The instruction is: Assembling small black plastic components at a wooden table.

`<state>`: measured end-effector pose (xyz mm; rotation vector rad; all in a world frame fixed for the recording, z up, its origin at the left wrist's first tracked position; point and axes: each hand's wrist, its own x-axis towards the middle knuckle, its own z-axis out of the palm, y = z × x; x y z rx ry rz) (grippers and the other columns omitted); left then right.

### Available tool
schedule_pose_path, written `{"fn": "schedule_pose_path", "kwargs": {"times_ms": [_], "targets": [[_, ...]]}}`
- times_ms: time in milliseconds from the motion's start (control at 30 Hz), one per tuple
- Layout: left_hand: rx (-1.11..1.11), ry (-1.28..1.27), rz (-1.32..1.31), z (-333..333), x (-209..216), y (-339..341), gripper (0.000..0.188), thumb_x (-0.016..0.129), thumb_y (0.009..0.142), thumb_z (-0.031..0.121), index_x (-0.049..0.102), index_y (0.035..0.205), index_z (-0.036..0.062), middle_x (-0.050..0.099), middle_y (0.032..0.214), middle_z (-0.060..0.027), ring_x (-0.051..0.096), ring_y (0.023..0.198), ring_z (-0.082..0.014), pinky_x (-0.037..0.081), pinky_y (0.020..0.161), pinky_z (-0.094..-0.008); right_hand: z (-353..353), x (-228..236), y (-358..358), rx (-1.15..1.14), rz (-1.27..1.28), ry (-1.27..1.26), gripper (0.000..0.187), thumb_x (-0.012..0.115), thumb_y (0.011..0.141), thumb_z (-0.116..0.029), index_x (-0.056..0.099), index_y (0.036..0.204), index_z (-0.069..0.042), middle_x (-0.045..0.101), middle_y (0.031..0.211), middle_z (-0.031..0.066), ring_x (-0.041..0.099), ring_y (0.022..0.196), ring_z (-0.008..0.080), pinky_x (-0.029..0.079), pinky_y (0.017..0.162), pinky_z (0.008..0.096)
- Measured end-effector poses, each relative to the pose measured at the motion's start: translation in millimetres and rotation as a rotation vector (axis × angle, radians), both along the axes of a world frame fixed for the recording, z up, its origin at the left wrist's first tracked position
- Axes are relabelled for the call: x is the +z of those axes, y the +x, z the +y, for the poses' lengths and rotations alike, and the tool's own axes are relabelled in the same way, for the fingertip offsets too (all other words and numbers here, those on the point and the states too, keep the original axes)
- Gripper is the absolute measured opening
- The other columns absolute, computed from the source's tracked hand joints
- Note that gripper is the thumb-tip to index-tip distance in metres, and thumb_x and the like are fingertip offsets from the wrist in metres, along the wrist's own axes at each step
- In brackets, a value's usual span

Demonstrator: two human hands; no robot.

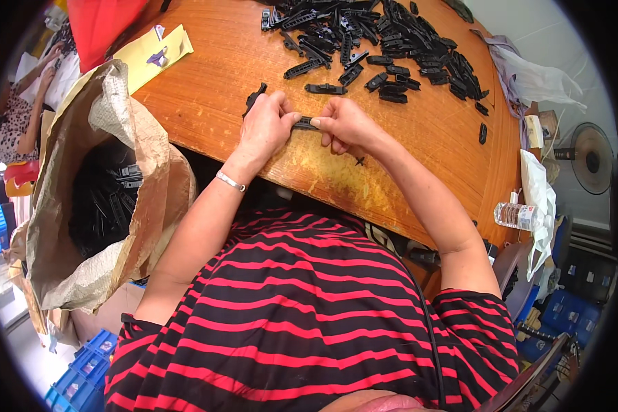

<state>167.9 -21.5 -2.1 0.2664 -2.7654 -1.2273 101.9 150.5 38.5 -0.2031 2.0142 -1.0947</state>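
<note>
Close to the table's near edge, a slim black plastic part [304,123] spans the gap between my two hands. My left hand [266,123] is closed on its left end with thumb and fingers. The thumb and forefinger of my right hand [345,125] pinch the other end, the remaining fingers curled beneath. Another black piece [255,98] juts out on the far left side of my left hand; whether the hand grips it too is hidden. Beside my right hand lies a tiny black cross-shaped piece [360,162]. A single black part [325,89] lies just beyond both hands.
A big heap of black plastic parts [419,41] covers the table's far side. To my left, an open paper-lined sack [151,130] holds more black parts [110,206]. A yellow envelope [175,51], a clear bottle [515,215] and a fan [590,158] stand around. Another person's hands [48,69] show at far left.
</note>
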Motion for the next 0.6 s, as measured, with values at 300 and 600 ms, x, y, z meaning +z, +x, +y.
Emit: {"fn": "schedule_pose_path", "kwargs": {"times_ms": [300,600], "targets": [[-0.081,0.622,-0.069,-1,3,34,0.021,0.071,0.082,0.014,0.064,0.099,0.0028,0.062,0.078,-0.0098,0.061,0.071,-0.0177,0.05,0.066,-0.0285,22,-2,37,-0.019,0.189,-0.276,0.015,0.058,0.094,-0.014,0.051,0.091,-0.001,0.064,0.065,0.0079,0.057,0.047,0.0099,0.042,0.04,0.0216],[-0.104,-0.401,0.843,-27,179,124,0.017,0.071,0.077,-0.001,0.063,0.092,0.0027,0.061,0.09,-0.0141,0.061,0.073,-0.0233,0.05,0.062,-0.0295,43,-5,14,-0.155,0.166,-0.412,0.016,0.054,0.098,-0.019,0.054,0.097,-0.003,0.065,0.076,0.0055,0.057,0.053,0.0071,0.045,0.047,0.0191]]}}
